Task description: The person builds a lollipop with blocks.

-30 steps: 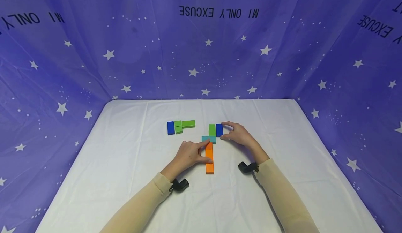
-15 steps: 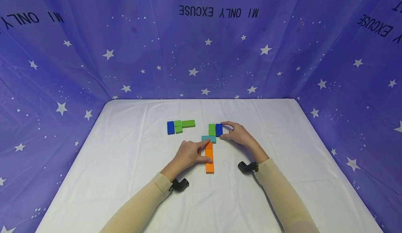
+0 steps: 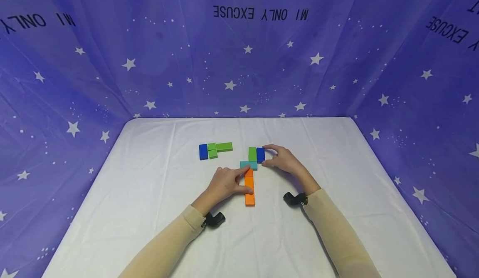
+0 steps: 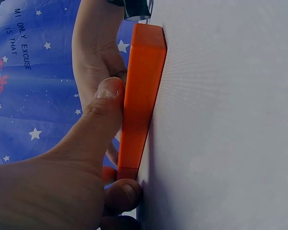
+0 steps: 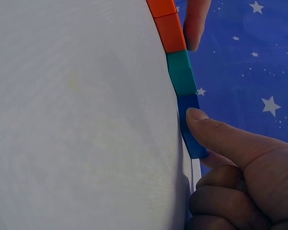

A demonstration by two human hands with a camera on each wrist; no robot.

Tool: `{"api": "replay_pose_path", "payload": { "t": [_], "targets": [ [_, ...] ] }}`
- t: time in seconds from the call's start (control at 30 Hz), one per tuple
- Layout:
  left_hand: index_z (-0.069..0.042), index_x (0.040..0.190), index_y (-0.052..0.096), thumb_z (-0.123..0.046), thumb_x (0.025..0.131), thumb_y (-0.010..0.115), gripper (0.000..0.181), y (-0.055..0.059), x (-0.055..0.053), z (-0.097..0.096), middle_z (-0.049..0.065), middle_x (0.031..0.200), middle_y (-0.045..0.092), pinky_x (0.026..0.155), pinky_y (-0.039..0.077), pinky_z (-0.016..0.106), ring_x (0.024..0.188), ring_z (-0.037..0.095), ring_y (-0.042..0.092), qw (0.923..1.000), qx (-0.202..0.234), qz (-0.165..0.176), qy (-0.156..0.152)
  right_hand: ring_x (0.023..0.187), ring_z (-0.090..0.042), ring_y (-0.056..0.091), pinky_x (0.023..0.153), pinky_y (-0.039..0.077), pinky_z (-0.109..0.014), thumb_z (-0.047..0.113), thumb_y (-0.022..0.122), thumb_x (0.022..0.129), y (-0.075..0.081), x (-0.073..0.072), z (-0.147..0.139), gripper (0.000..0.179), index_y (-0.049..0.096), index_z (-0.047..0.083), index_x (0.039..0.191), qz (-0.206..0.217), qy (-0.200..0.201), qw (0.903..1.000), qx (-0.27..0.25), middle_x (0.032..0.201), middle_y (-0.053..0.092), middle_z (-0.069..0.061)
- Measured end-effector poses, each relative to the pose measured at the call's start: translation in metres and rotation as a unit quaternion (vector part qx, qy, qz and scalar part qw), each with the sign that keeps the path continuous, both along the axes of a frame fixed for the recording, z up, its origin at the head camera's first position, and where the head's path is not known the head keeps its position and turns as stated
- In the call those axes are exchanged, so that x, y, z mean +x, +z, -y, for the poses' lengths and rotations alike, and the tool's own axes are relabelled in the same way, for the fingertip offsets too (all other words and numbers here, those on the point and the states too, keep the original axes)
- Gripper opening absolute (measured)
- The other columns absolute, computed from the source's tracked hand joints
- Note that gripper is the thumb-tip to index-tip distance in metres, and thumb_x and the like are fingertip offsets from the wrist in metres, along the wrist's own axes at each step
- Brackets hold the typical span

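Little has shifted: the right hand (image 3: 283,160) pinches the right blue block (image 3: 260,155) beside a green block (image 3: 252,154) on the desk (image 3: 269,244). The left hand (image 3: 223,185), thumb and forefinger spread, touches the orange blocks (image 3: 250,200), seemingly just steadying them.

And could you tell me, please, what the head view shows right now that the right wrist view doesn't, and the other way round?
Only the head view: the separate group of green blocks with a second blue block, the single green block beside the held blue block, and both beige sleeves.

Only the right wrist view: the folded fingers of the right hand.

Both: that hand pinching its blue block, the teal block, orange blocks, part of the left hand, white cloth and starry backdrop.
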State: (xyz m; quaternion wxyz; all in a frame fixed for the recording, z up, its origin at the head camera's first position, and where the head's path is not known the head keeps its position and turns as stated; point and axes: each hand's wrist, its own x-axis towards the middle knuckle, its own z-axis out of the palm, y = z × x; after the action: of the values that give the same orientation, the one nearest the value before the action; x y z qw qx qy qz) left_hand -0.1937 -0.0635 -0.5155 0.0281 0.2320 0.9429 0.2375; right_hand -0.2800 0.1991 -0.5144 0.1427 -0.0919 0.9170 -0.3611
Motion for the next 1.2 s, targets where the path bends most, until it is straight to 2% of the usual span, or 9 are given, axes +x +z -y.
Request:
{"api": "replay_pose_path", "payload": {
  "t": [0.13, 0.23, 0.53, 0.73, 0.83, 0.9, 0.97, 1.1, 1.2],
  "targets": [
    [-0.026, 0.153, 0.060, -0.068, 0.076, 0.085, 0.091, 0.000, 0.000, 0.000, -0.011, 0.059, 0.046, 0.067, 0.026, 0.028, 0.054, 0.008, 0.039, 1.0000, -0.002, -0.004, -0.001, 0.110, -0.031, 0.055, 0.112, 0.045, -0.058, 0.038, 0.084, 0.088, 0.000, 0.000, 0.000, 0.073, 0.057, 0.022, 0.154, -0.005, 0.000, 1.0000, -0.004, 0.161, 0.051, -0.019],
    [-0.026, 0.153, 0.060, -0.068, 0.076, 0.085, 0.091, 0.000, 0.000, 0.000, -0.011, 0.060, 0.047, 0.067, 0.027, 0.028, 0.054, 0.008, 0.040, 1.0000, -0.001, -0.006, -0.001, 0.116, -0.033, 0.054, 0.117, 0.041, -0.061, 0.038, 0.084, 0.088, 0.000, 0.000, 0.000, 0.074, 0.057, 0.023, 0.154, -0.005, -0.002, 1.0000, -0.006, 0.162, 0.050, -0.019],
    [-0.026, 0.153, 0.060, -0.067, 0.076, 0.086, 0.091, -0.001, 0.000, 0.000, -0.012, 0.060, 0.048, 0.068, 0.027, 0.028, 0.054, 0.009, 0.041, 1.0000, 0.008, 0.000, 0.002, 0.117, -0.033, 0.055, 0.118, 0.041, -0.062, 0.038, 0.084, 0.089, 0.000, 0.000, 0.001, 0.074, 0.056, 0.023, 0.156, -0.008, 0.000, 1.0000, -0.001, 0.161, 0.051, -0.019],
    [-0.027, 0.152, 0.061, -0.068, 0.076, 0.085, 0.090, -0.001, 0.000, 0.000, -0.011, 0.060, 0.049, 0.065, 0.026, 0.027, 0.054, 0.009, 0.041, 0.9999, 0.008, -0.005, 0.002, 0.106, -0.032, 0.056, 0.112, 0.044, -0.056, 0.038, 0.084, 0.089, 0.001, 0.000, 0.002, 0.077, 0.052, 0.024, 0.158, -0.001, -0.001, 1.0000, -0.001, 0.159, 0.053, -0.018],
    [-0.027, 0.152, 0.061, -0.069, 0.076, 0.085, 0.090, -0.002, 0.000, 0.000, -0.012, 0.060, 0.049, 0.065, 0.026, 0.028, 0.054, 0.008, 0.041, 0.9999, 0.008, -0.006, 0.002, 0.126, -0.039, 0.059, 0.117, 0.042, -0.061, 0.042, 0.082, 0.091, 0.002, 0.001, 0.002, 0.079, 0.050, 0.023, 0.160, -0.001, 0.000, 1.0000, -0.001, 0.163, 0.048, -0.020],
    [-0.027, 0.152, 0.061, -0.069, 0.076, 0.084, 0.090, -0.003, 0.000, 0.000, -0.012, 0.060, 0.049, 0.067, 0.027, 0.028, 0.054, 0.008, 0.042, 1.0000, 0.008, -0.006, 0.002, 0.142, -0.043, 0.053, 0.119, 0.038, -0.065, 0.046, 0.079, 0.093, 0.002, 0.003, 0.002, 0.079, 0.048, 0.023, 0.161, -0.005, 0.006, 1.0000, 0.002, 0.166, 0.044, -0.021],
    [-0.028, 0.152, 0.061, -0.069, 0.076, 0.084, 0.089, -0.003, 0.000, 0.000, -0.012, 0.060, 0.049, 0.068, 0.028, 0.029, 0.055, 0.008, 0.042, 1.0000, 0.008, -0.005, 0.002, 0.150, -0.046, 0.047, 0.120, 0.038, -0.066, 0.050, 0.077, 0.094, 0.003, 0.006, 0.003, 0.079, 0.046, 0.023, 0.162, -0.009, 0.015, 0.9998, 0.007, 0.166, 0.043, -0.021],
    [-0.028, 0.152, 0.061, -0.069, 0.076, 0.084, 0.089, -0.002, 0.001, 0.001, -0.013, 0.060, 0.049, 0.069, 0.028, 0.029, 0.054, 0.007, 0.041, 0.9999, 0.007, -0.008, 0.002, 0.139, -0.041, 0.056, 0.114, 0.044, -0.062, 0.057, 0.072, 0.096, 0.004, 0.015, 0.005, 0.083, 0.040, 0.024, 0.165, -0.013, 0.038, 0.9990, 0.019, 0.166, 0.043, -0.022],
    [-0.028, 0.152, 0.061, -0.069, 0.076, 0.084, 0.089, -0.002, 0.000, 0.001, -0.013, 0.059, 0.048, 0.069, 0.027, 0.029, 0.054, 0.007, 0.041, 0.9999, 0.003, -0.012, 0.002, 0.113, -0.031, 0.064, 0.098, 0.053, -0.051, 0.060, 0.071, 0.096, 0.004, 0.020, 0.008, 0.084, 0.039, 0.026, 0.166, -0.023, 0.045, 0.9985, 0.022, 0.156, 0.055, -0.023]
  ]
}}
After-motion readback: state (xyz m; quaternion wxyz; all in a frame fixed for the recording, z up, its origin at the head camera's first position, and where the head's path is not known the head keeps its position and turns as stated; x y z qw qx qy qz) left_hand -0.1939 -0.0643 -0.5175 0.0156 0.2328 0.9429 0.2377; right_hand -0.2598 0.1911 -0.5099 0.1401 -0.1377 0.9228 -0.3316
